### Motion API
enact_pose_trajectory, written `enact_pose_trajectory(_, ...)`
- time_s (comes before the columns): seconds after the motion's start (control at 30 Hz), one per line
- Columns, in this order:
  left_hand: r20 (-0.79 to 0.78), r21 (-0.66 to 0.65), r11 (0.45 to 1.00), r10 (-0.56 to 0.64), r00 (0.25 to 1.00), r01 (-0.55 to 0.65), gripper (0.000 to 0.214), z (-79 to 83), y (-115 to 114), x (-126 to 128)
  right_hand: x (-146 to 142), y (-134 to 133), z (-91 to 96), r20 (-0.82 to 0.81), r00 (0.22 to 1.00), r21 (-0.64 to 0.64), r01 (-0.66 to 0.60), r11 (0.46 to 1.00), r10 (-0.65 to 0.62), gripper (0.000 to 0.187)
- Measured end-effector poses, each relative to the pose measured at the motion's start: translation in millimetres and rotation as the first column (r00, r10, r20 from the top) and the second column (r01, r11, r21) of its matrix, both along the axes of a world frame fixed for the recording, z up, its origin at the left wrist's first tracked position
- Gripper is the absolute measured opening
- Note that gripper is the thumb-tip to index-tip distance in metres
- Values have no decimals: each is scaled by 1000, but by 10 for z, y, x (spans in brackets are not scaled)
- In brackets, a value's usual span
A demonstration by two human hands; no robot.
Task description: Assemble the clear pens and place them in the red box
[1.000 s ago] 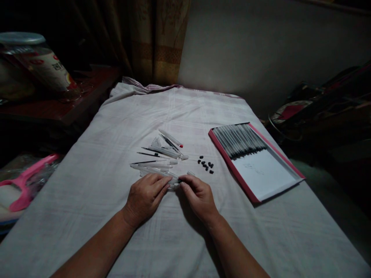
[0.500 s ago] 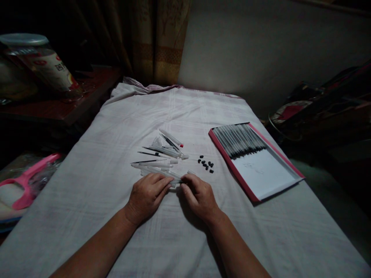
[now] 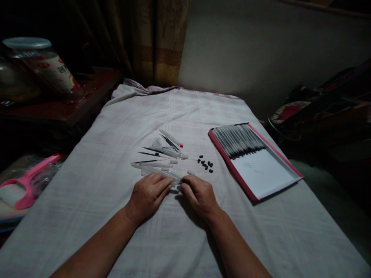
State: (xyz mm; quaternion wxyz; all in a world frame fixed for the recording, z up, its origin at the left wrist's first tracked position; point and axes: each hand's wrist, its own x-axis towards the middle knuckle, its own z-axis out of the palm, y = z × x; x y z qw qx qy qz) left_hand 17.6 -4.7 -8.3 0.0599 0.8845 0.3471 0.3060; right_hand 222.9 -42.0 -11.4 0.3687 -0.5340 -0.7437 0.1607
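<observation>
My left hand [image 3: 149, 194] and my right hand [image 3: 199, 194] rest side by side on a white cloth-covered table [image 3: 116, 162], fingertips meeting around a clear pen barrel [image 3: 176, 180]. Both hands have fingers curled in a pinch on it. Just beyond the hands lies a loose heap of clear pen barrels and thin black refills [image 3: 162, 154]. To the right of the heap sits a small cluster of black pen caps [image 3: 205, 163]. Farther right, a red-edged shallow box [image 3: 261, 172] holds a row of assembled pens [image 3: 239, 139] at its far end.
A dark wooden side table [image 3: 66, 108] with a lidded plastic jar [image 3: 43, 65] stands at the left. A pink plastic object [image 3: 29, 179] lies low at the left edge. Curtains hang behind; dark bags [image 3: 319, 108] lie at the right.
The hands have stayed nearly in place, fingers shifting slightly on the pen barrel. The view has dipped a little.
</observation>
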Motion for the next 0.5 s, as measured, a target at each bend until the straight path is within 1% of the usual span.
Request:
enact_pose_trajectory(0.13,9,7,1000,3,1000,-3,24,0,-1,2,6,0,-9,16,1000,25,-4,1000,3,21)
enact_pose_trajectory(0.23,14,3,1000,-3,1000,3,24,-2,0,3,11,2,-11,61,998,67,-23,997,19,17)
enact_pose_trajectory(0.3,16,2,1000,-11,1000,11,23,0,1,4,14,3,-1,85,996,71,-15,997,9,18)
enact_pose_trajectory(0.43,22,-18,1000,-7,1000,7,23,-3,2,1,13,3,22,69,998,82,-19,996,13,19)
enact_pose_trajectory(0.5,26,-28,1000,-7,1000,8,22,-11,1,-3,9,5,21,73,997,97,-28,995,21,16)
